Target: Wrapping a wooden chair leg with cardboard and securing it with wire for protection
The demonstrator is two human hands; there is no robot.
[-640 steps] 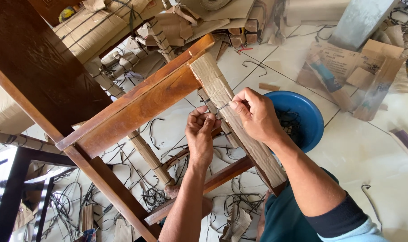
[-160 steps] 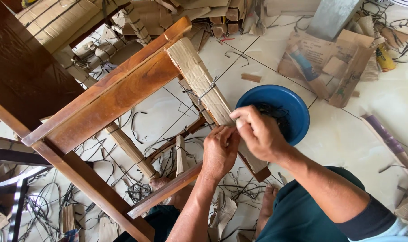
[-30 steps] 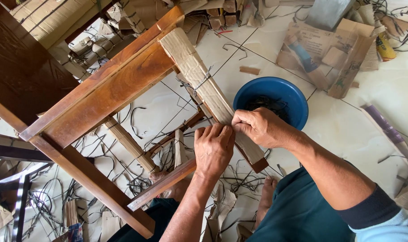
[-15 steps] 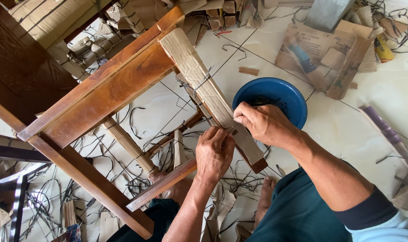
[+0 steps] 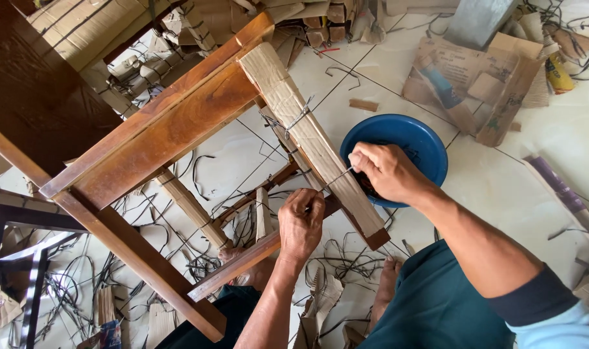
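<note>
Floor: pale tiles (image 5: pixel 514 194) under both hands, strewn with dark strap offcuts and cardboard scraps.
Chair frame: brown wooden frame (image 5: pixel 171 129) lying tipped over, reaching up and left from the hands.
Wrapped leg: cardboard-wrapped leg (image 5: pixel 307 136) running slantwise from upper left down between the two hands; one strap tie already sits round it above the hands.
Second leg: another cardboard-covered leg (image 5: pixel 191 207) to the left of the left hand.
Bowl: blue bowl (image 5: pixel 424 139) on the floor just behind the right hand, holding dark strap pieces.
Right hand: right hand (image 5: pixel 388 173) closed, pinching one end of the thin strap at the right edge of the wrapped leg.
Left hand: left hand (image 5: pixel 301 223) fisted on the other end, below and left of the leg.
Strap: thin strap (image 5: pixel 336 178) stretched taut across the cardboard between the hands, which are apart.
</note>
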